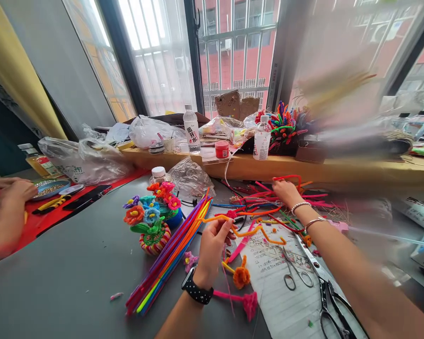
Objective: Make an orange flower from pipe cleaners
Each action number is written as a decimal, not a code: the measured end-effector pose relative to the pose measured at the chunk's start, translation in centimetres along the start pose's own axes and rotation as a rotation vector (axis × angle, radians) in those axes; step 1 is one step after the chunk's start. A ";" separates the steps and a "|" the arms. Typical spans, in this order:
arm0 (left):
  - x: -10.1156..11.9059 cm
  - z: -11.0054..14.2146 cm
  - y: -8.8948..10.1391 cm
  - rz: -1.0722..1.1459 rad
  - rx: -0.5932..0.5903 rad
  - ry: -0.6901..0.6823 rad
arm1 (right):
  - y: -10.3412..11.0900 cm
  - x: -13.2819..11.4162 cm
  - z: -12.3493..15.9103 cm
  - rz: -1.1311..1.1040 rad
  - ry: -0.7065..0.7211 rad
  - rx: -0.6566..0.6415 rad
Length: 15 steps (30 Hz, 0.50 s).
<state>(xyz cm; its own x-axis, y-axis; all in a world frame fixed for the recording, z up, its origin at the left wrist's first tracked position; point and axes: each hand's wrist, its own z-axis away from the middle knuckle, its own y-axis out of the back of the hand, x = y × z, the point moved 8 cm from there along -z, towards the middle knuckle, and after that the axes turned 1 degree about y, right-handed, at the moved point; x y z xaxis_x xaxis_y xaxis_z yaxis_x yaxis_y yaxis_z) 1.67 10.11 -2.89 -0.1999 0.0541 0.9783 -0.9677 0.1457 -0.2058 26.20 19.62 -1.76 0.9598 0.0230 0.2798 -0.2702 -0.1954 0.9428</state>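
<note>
My left hand (214,245), with a watch on its wrist, pinches a zigzag-bent orange pipe cleaner (249,232). My right hand (287,194) reaches to the back of the table, fingers closed at a bent red pipe cleaner (294,177) over a loose pile of pink and red pipe cleaners (316,203); its fingertips are partly hidden. Left of my left hand lies a bundle of long coloured pipe cleaners (173,256). Below it are an orange pipe-cleaner flower (241,275) and a pink one (250,305). A pot of pipe-cleaner flowers (154,239) stands beside the bundle.
Small scissors (297,270) and large black-handled shears (327,292) lie on a written paper sheet (265,282). Water bottles (191,132) and a red jar (222,149) line the ledge. At left, another person's hands (14,195) are near a bead tray (51,187).
</note>
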 end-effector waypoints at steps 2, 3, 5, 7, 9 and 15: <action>0.1 0.0 0.3 0.049 0.029 -0.020 | 1.4 1.4 -0.2 -0.024 -0.081 0.040; 0.2 0.0 0.5 0.073 0.042 -0.028 | 2.2 2.2 -0.3 -0.041 -0.126 0.062; 0.2 -0.1 0.7 0.113 0.068 -0.039 | 3.9 3.6 -0.5 -0.085 -0.214 0.110; 0.3 -0.1 0.9 0.134 0.085 -0.040 | 5.7 4.8 -0.6 -0.145 -0.277 0.170; 0.3 -0.2 1.0 0.146 0.095 -0.033 | 7.5 5.5 -0.6 -0.222 -0.319 0.233; 0.5 -0.4 0.9 0.254 0.066 0.000 | 13.8 4.6 0.4 -0.474 -0.190 0.522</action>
<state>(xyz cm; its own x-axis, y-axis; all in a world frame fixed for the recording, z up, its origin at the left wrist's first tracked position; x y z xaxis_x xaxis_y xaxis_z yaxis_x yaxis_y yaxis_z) 0.78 10.69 -2.64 -0.4381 0.0808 0.8953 -0.8942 0.0622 -0.4432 26.95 16.66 12.46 0.9742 0.0597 -0.2177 0.2035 -0.6501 0.7321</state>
